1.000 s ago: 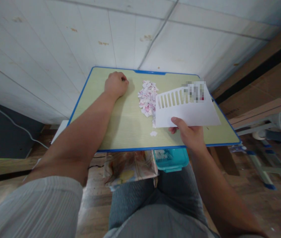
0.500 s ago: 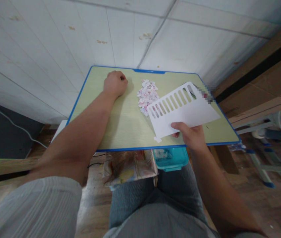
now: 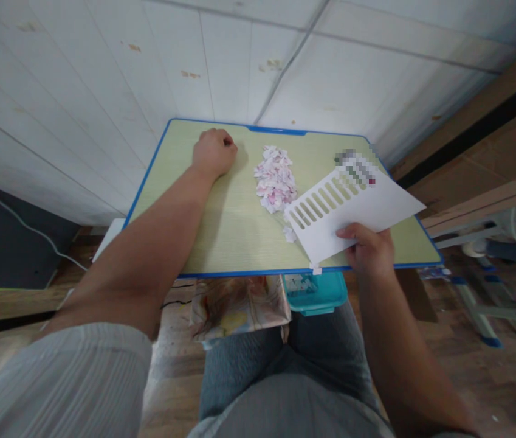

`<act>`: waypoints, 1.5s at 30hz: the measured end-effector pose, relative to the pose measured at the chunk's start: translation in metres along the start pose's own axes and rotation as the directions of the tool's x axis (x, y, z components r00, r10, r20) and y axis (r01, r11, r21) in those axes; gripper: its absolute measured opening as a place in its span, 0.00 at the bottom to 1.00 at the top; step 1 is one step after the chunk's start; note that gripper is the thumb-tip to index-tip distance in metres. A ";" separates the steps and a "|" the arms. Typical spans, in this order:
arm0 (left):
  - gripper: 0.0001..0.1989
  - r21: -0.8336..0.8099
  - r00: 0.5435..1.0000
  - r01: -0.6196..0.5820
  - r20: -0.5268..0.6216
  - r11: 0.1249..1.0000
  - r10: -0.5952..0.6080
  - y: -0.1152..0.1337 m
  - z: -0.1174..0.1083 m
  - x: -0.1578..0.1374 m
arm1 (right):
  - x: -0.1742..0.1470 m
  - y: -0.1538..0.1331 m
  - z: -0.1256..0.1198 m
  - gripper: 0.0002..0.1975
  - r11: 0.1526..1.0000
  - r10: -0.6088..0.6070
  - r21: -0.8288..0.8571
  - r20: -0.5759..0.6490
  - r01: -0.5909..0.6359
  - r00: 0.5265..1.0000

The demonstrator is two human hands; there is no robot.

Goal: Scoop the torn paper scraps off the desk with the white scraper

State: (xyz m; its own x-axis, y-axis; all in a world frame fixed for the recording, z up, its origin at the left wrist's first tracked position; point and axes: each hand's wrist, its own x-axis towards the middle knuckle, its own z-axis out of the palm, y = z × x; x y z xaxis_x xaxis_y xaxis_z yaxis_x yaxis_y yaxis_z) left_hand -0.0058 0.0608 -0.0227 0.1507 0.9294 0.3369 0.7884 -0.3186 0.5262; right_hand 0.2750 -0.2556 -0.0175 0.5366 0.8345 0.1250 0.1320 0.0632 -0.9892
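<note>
A: Firstly, largest item?
B: Green desk (image 3: 221, 225), blue-edged, against a white panelled wall (image 3: 103, 91).
A: Next?
B: White slotted sheet (image 3: 358, 210), tilted over the desk's right part, its lower corner reaching the front edge. Right hand (image 3: 369, 249) grips it at the near edge, fingers closed on it.
A: Left hand (image 3: 214, 152)?
B: Clenched in a fist, resting on the desk at the far left, holding nothing visible.
A: Smaller entries?
B: Heap of pink-white paper scraps (image 3: 275, 182) at desk centre, just beside the sheet; one stray scrap (image 3: 289, 234) nearby. Teal box (image 3: 315, 292) below the front edge.
</note>
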 end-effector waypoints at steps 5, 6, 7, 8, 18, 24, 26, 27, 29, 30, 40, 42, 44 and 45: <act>0.10 -0.012 0.999 0.008 0.042 1.000 -0.007 0.002 -0.005 -0.001 | -0.005 -0.006 -0.001 0.11 1.000 0.017 -0.007 -0.011 -0.017 1.000; 0.11 -0.015 0.999 0.011 0.051 1.000 -0.011 0.002 -0.006 -0.001 | -0.006 -0.010 0.001 0.12 1.000 0.014 -0.005 0.001 -0.014 1.000; 0.11 -0.019 0.998 0.014 0.058 1.000 -0.013 0.003 -0.007 -0.001 | -0.006 -0.013 0.004 0.12 1.000 0.005 -0.009 0.026 -0.005 1.000; 0.11 -0.021 0.998 0.016 0.061 1.000 -0.015 0.003 -0.008 -0.002 | -0.007 -0.017 0.007 0.13 1.000 -0.008 -0.021 0.063 0.009 0.998; 0.11 0.003 0.999 0.023 0.033 1.000 -0.023 0.009 -0.008 -0.005 | -0.008 -0.026 0.016 0.14 0.988 -0.069 -0.138 0.010 0.070 0.998; 0.11 0.066 0.999 0.021 0.048 0.998 -0.024 0.014 -0.013 -0.008 | -0.011 -0.024 0.015 0.16 0.990 -0.061 -0.123 0.095 0.073 0.994; 0.12 0.059 0.998 0.024 0.051 0.998 -0.027 0.016 -0.015 -0.009 | -0.011 -0.023 0.016 0.17 0.987 -0.071 -0.136 0.112 0.087 0.991; 0.14 0.047 0.998 0.027 0.055 0.999 -0.029 0.016 -0.016 -0.010 | -0.011 -0.022 0.016 0.17 0.987 -0.077 -0.136 0.091 0.089 0.993; 0.22 0.024 0.997 0.023 0.072 0.999 -0.025 0.017 -0.017 -0.010 | -0.011 -0.021 0.016 0.17 0.989 -0.074 -0.129 0.024 0.076 0.997; 0.25 0.016 0.996 0.018 0.082 1.000 -0.019 0.018 -0.018 -0.010 | -0.011 -0.021 0.016 0.16 0.990 -0.066 -0.127 -0.004 0.065 0.998; 0.11 -0.025 0.999 0.008 0.041 1.000 -0.007 0.005 -0.009 -0.004 | -0.010 -0.023 0.015 0.15 0.994 -0.017 -0.105 -0.141 0.003 0.990; 0.13 -0.035 0.999 0.001 0.050 0.999 0.001 0.003 -0.009 -0.002 | -0.010 -0.023 0.015 0.15 0.997 0.002 -0.078 -0.120 -0.012 0.993; 0.13 -0.024 0.999 -0.001 0.047 1.000 0.002 0.003 -0.009 -0.002 | -0.009 -0.021 0.014 0.13 0.997 0.020 -0.067 -0.094 -0.027 0.995; 0.13 -0.014 0.999 0.000 0.044 1.000 0.001 0.003 -0.009 -0.002 | -0.008 -0.020 0.013 0.12 0.997 0.029 -0.063 -0.089 -0.034 0.996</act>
State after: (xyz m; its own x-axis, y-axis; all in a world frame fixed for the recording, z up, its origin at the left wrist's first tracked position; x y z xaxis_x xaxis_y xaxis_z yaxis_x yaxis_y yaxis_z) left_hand -0.0091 0.0566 -0.0149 0.1773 0.9366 0.3024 0.7798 -0.3211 0.5374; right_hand 0.2568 -0.2567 0.0002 0.6119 0.7842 0.1030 0.1660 -0.0001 -0.9861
